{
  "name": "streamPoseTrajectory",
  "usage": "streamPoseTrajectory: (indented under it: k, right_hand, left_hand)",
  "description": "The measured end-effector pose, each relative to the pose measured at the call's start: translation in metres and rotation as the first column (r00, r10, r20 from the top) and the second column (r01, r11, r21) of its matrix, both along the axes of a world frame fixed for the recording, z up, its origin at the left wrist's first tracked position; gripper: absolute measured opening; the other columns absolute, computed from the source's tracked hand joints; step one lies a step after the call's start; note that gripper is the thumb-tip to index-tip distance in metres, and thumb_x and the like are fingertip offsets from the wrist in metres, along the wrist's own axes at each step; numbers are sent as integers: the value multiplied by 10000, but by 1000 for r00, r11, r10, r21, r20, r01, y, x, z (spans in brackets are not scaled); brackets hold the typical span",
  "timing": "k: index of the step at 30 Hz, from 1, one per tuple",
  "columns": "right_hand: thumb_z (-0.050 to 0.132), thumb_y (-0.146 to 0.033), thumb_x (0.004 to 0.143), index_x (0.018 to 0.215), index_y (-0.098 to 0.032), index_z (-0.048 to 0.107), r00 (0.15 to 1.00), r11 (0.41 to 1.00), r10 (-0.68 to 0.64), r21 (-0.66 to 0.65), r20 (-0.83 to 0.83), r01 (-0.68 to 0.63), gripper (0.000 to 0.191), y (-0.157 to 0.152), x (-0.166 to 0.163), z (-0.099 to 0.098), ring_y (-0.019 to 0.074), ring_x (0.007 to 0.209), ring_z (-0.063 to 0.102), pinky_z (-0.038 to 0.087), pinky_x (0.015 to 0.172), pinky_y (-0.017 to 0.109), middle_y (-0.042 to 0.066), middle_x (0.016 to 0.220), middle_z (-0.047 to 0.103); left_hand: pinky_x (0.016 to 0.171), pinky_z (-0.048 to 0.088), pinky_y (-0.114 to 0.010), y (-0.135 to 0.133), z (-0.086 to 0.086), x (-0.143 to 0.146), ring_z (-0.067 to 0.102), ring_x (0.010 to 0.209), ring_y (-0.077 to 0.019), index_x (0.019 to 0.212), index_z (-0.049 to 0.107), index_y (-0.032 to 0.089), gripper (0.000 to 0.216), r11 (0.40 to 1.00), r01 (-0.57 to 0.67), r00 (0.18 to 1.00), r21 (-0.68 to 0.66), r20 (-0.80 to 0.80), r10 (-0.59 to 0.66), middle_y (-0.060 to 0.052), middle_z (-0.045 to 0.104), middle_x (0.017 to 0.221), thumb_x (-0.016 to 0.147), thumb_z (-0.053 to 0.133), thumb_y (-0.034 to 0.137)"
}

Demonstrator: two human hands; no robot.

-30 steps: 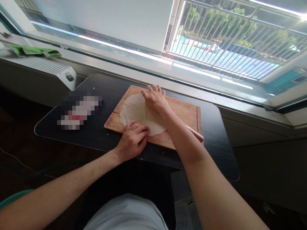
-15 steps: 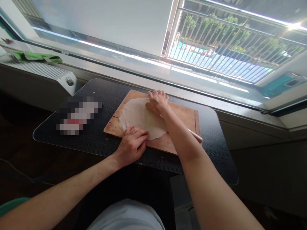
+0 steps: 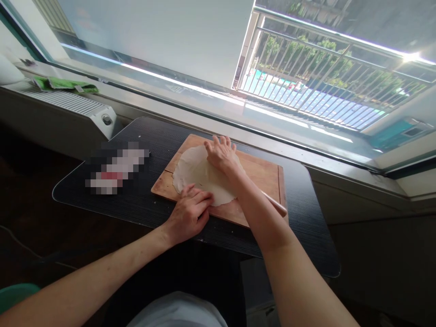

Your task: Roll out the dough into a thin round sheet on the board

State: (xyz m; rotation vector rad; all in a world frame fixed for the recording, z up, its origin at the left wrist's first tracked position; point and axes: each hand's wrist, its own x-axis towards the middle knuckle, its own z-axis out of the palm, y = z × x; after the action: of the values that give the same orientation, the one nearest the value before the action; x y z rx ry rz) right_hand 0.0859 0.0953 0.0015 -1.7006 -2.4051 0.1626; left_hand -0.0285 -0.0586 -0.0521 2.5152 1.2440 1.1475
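A thin, roundish sheet of dough (image 3: 194,168) with a ragged edge lies on a wooden cutting board (image 3: 264,175). My right hand (image 3: 221,153) is over the far part of the dough, its fingers spread and stretched out. Beneath my right forearm runs a wooden rolling pin (image 3: 277,206); only its near right end shows, and the rest is hidden by my hand and arm. At the dough's near edge, my left hand (image 3: 192,208) is closed with curled fingers on the rim. Its fingertips are partly hidden.
The board rests on a black table (image 3: 299,218) with rounded corners. A blurred-out item (image 3: 119,168) lies on its left side. Behind are a window sill and a radiator (image 3: 73,106) with a green cloth (image 3: 64,85). A green rim (image 3: 18,293) shows at lower left.
My right hand has shifted slightly left over the dough and now covers the far end of the rolling pin, which showed before. My left hand stays at the near edge. The view has tilted slightly.
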Motion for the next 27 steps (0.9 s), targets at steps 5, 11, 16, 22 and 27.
streamPoseTrajectory:
  k: [5, 11, 16, 22, 27]
  right_hand:
    - [341, -599, 1003, 1403, -229, 498, 995, 996, 81, 39, -51, -79, 567, -28, -24, -10, 323, 1477, 257, 244, 1169, 586, 142, 1497, 459]
    - [385, -424, 1002, 1414, -299, 499, 991, 988, -136, -75, -1, 136, 445, 32, 14, -2, 365, 1421, 336, 333, 1060, 683, 151, 1469, 478]
    - [341, -510, 1016, 1427, -246, 489, 997, 998, 62, -3, -40, -63, 511, 0, -5, -9, 328, 1447, 305, 300, 1132, 596, 131, 1485, 476]
    - [364, -500, 1010, 1419, -206, 489, 1000, 999, -7, 42, -7, 8, 519, 19, 5, -5, 331, 1479, 245, 221, 1159, 621, 158, 1522, 428]
    - [326, -439, 1022, 1406, -255, 503, 997, 997, -66, -43, -26, 65, 460, 32, 16, -4, 326, 1425, 343, 324, 1100, 620, 163, 1463, 492]
  left_hand:
    - [1079, 388, -496, 1, 0, -1, 617, 1079, -236, 1057, 694, 189, 244, 1000, 30, 1000, -9, 4, -30, -74, 729, 1111, 886, 535, 120]
    - [1108, 354, -527, 0, 0, 1, 635, 998, -219, 1041, 701, 187, 252, 1000, -6, 1000, 2, 17, 6, -68, 737, 1076, 890, 521, 96]
    - [1093, 377, -517, 0, -1, 1, 632, 1015, -233, 1032, 698, 178, 233, 1000, 13, 1000, -5, 13, -13, -75, 733, 1075, 875, 543, 105]
    - [1104, 361, -528, 0, 0, 1, 640, 1003, -226, 1041, 696, 172, 235, 1000, 7, 1000, 2, 22, -7, -77, 736, 1076, 887, 534, 99]
    - [1109, 357, -524, 0, 0, 0, 639, 1009, -221, 1055, 690, 175, 250, 1000, 8, 1000, -10, 18, -8, -73, 732, 1086, 883, 532, 88]
